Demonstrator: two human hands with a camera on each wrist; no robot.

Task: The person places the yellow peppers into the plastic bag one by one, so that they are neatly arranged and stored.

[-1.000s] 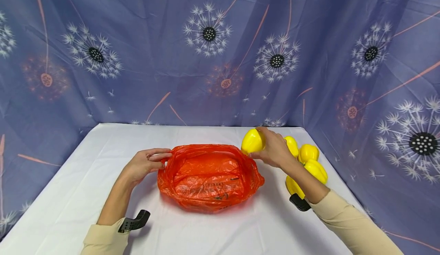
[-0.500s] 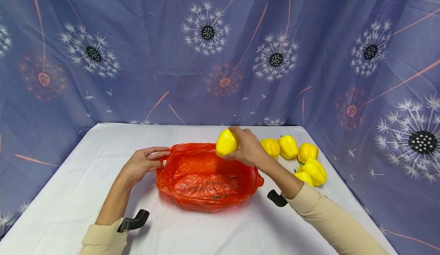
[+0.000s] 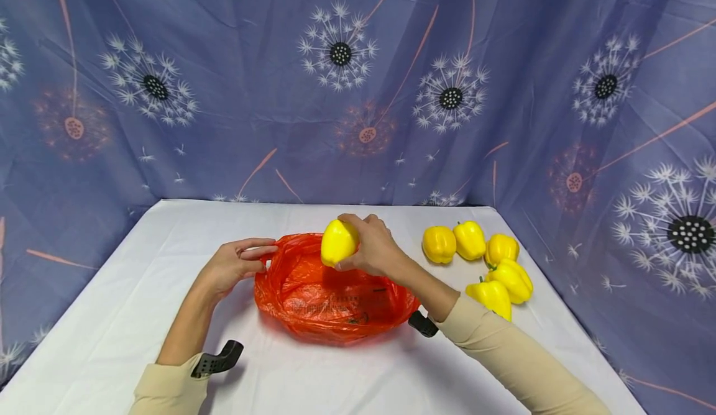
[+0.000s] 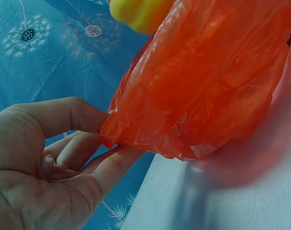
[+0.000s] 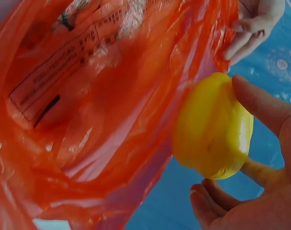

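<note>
A red plastic bag (image 3: 335, 315) lies with its mouth spread wide on the table, dark print showing inside. At its left rim my left hand (image 3: 232, 266) pinches the edge of the plastic between thumb and fingers, as the left wrist view shows. My right hand (image 3: 376, 244) grips a yellow bell pepper (image 3: 339, 243) above the far part of the bag's mouth. In the right wrist view the pepper (image 5: 212, 127) sits between thumb and fingers, beside the bag (image 5: 121, 143).
Several more yellow bell peppers (image 3: 439, 245) lie in a curved row at the right of the white table (image 3: 140, 278). A blue curtain (image 3: 252, 92) with dandelion print hangs behind and beside the table. Black wrist mounts (image 3: 219, 360) stick out from both sleeves.
My right hand has carried the pepper leftward from beside the bag to above its mouth. The peppers at the right have come into fuller view. My left hand stays at the rim.
</note>
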